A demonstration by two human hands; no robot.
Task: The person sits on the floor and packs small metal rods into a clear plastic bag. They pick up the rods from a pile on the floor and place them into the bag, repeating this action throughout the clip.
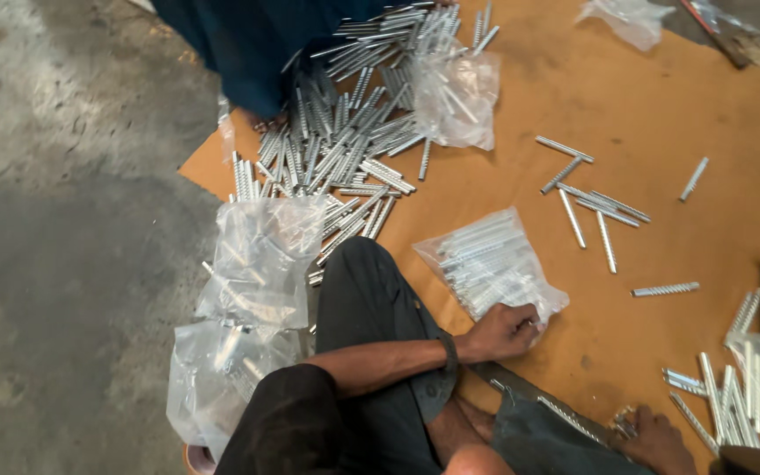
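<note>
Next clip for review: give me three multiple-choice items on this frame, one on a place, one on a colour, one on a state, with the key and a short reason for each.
1. Where does the big heap of threaded metal rods lie?
A. On the brown cardboard sheet
B. In a wooden crate
C. On a shelf

2. What colour are the loose rods?
A. Black
B. Silvery
C. Red

3. How is the clear plastic bag at the left hand?
A. Empty and flat
B. Filled with rods
C. Rolled up

Key: 1 A, the heap rests on the sheet's upper left part. 2 B, they shine silver grey. 3 B, rods show through the plastic that the hand grips.
</note>
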